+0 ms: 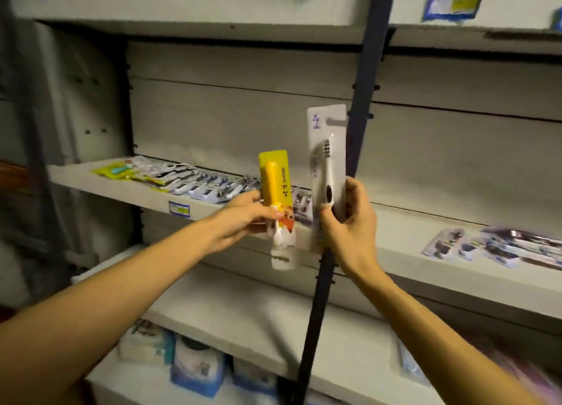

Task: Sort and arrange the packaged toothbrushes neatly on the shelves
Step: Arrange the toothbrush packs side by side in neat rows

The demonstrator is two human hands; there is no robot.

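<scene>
Head view: grey metal shelves (127, 196) split by a dark blue upright (362, 109). Middle shelf carries a row of toothbrush packs (194, 181), count unclear. Left hand (243, 219) grips one yellow pack (275, 181); right hand (349, 219) pinches one white pack (327, 158), both upright before the shelf.

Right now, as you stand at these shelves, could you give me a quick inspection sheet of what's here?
Surface: middle shelf, pale, with a price label on its front edge.
Job's things: yellow toothbrush pack and white toothbrush pack, both held upright; row of packs lying on the shelf to the left.
Clutter: loose packs on the right shelf; boxes on the lowest shelf.
Hands: left hand grips the yellow pack; right hand grips the white pack.
Cables: nothing seen.
Surroundings: dark upright post; blue label on the upper shelf.
</scene>
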